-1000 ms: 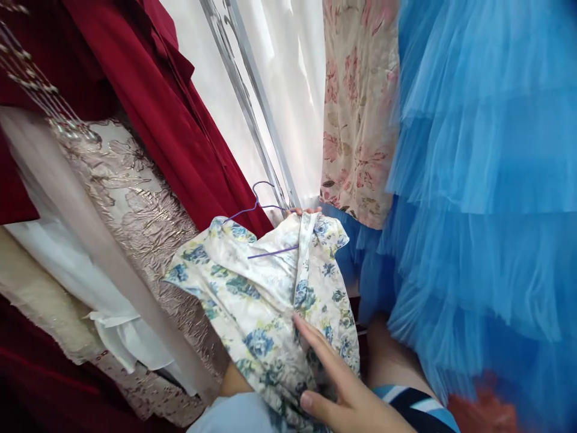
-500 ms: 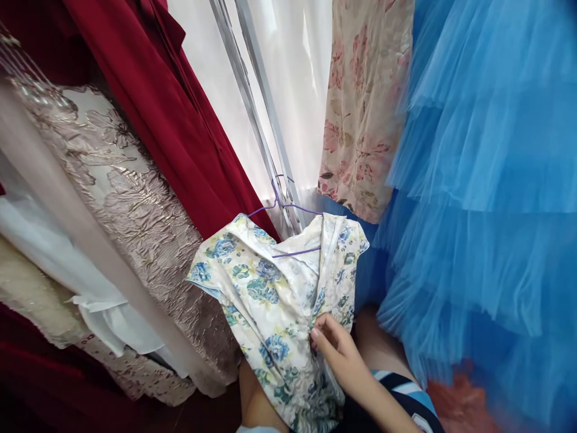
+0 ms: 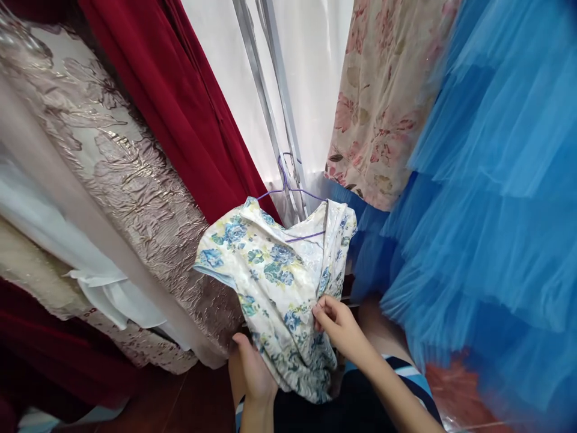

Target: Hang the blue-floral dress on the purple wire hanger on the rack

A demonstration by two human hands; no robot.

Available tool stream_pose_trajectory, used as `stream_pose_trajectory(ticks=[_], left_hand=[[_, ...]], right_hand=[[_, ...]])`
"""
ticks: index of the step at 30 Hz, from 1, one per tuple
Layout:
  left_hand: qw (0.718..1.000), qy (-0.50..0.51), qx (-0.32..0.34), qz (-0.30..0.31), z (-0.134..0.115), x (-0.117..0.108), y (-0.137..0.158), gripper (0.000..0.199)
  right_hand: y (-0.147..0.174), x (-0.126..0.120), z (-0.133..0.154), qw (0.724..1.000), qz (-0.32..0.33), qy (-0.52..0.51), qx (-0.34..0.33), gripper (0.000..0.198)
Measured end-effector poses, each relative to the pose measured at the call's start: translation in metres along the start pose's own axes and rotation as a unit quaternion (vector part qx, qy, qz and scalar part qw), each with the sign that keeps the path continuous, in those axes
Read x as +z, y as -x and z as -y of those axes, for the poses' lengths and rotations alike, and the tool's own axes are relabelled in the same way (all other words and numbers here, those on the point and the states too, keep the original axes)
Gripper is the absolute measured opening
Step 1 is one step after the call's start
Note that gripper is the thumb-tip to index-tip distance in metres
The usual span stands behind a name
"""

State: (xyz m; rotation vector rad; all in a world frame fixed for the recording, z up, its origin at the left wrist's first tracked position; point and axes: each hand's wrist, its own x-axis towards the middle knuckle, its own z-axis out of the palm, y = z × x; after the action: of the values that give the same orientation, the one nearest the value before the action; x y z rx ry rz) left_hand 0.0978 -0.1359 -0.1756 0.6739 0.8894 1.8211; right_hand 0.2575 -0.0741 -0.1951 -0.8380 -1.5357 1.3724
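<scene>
A white top with blue flowers hangs in front of me on a thin purple hanger, its neckline wrapped over in a V. My right hand is closed in a pinch on the front edge of the top, below the neckline. At the top's lower left side is my left hand, thumb stretched up and apart from the cloth. The fingers of that hand are largely hidden behind the top, so I cannot see how much they touch it. The lower part of the top is bunched and wrinkled.
Dark red cloth and a pinkish embossed gown hang at left. Grey metal poles stand behind the hanger, before a white curtain. A beige floral garment and a layered blue tulle dress hang at right.
My left hand has come into view at the top's lower left side. The right hand keeps its pinch on the front edge. The top's lower end now sits higher in view.
</scene>
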Motion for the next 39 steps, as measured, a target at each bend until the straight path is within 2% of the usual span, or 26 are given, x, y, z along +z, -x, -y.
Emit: stream_pose_trajectory(ticks=[2, 3, 5, 6, 7, 8, 10, 14, 17, 21, 24, 27, 29, 31, 34, 36, 38, 39], left_hand=[[0.991, -0.093, 0.069, -0.063, -0.002, -0.002, 0.003, 0.082], [0.970, -0.165, 0.140, -0.108, -0.003, -0.003, 0.003, 0.079], [0.888, -0.310, 0.296, -0.164, 0.000, -0.002, 0.002, 0.075], [0.849, -0.372, 0.346, -0.149, 0.003, 0.000, 0.001, 0.069], [0.823, -0.423, 0.363, -0.107, 0.008, 0.002, 0.001, 0.059], [0.813, -0.461, 0.352, -0.051, 0.013, 0.004, 0.002, 0.045], [0.818, -0.496, 0.291, 0.031, 0.026, 0.012, 0.005, 0.024], [0.850, -0.469, 0.239, 0.016, 0.042, 0.026, 0.011, 0.009], [0.851, -0.475, 0.215, 0.062, 0.040, 0.030, 0.011, 0.011], [0.819, -0.526, 0.177, 0.145, 0.034, 0.033, 0.007, 0.010], [0.783, -0.576, 0.144, 0.186, 0.031, 0.038, 0.006, 0.010], [0.742, -0.624, 0.117, 0.217, 0.033, 0.043, 0.004, 0.012], [0.727, -0.640, 0.100, 0.228, 0.035, 0.042, 0.003, 0.012], [0.733, -0.630, 0.085, 0.243, 0.035, 0.041, -0.001, 0.011], [0.773, -0.581, 0.115, 0.229, 0.017, 0.044, -0.016, 0.008], [0.803, -0.541, 0.189, 0.165, -0.011, 0.056, -0.035, 0.009], [0.811, -0.502, 0.282, 0.099, -0.047, 0.075, -0.058, 0.027], [0.802, -0.503, 0.306, 0.102, -0.064, 0.086, -0.070, 0.033]], right_hand=[[0.002, 0.000, 0.003, 1.000, -0.009, -0.003, 0.013, 0.029], [0.003, 0.000, 0.005, 1.000, -0.014, -0.003, 0.017, 0.029], [0.006, 0.000, 0.009, 0.999, -0.028, -0.003, 0.024, 0.030], [0.007, 0.000, 0.011, 0.999, -0.032, -0.004, 0.027, 0.030], [0.008, 0.001, 0.012, 0.999, -0.032, -0.007, 0.030, 0.030], [0.008, 0.003, 0.014, 0.999, -0.028, -0.013, 0.032, 0.030], [0.011, 0.006, 0.016, 0.999, -0.014, -0.029, 0.032, 0.029], [0.015, 0.010, 0.021, 0.997, -0.011, -0.068, 0.039, 0.030], [0.007, 0.005, 0.033, 0.992, -0.043, -0.104, 0.050, 0.035], [-0.041, -0.008, 0.068, 0.990, -0.091, -0.109, -0.005, 0.038], [-0.097, -0.016, 0.105, 0.988, -0.083, -0.119, -0.052, 0.039], [-0.142, -0.017, 0.138, 0.984, -0.094, -0.133, -0.075, 0.032], [-0.154, -0.016, 0.152, 0.981, -0.103, -0.138, -0.086, 0.030], [-0.153, -0.014, 0.157, 0.981, -0.100, -0.133, -0.102, 0.030], [-0.137, -0.013, 0.153, 0.982, -0.094, -0.114, -0.116, 0.028], [-0.126, -0.014, 0.147, 0.984, -0.095, -0.099, -0.111, 0.026], [-0.117, -0.015, 0.143, 0.985, -0.097, -0.086, -0.110, 0.026], [-0.115, -0.017, 0.142, 0.986, -0.097, -0.080, -0.113, 0.027]])
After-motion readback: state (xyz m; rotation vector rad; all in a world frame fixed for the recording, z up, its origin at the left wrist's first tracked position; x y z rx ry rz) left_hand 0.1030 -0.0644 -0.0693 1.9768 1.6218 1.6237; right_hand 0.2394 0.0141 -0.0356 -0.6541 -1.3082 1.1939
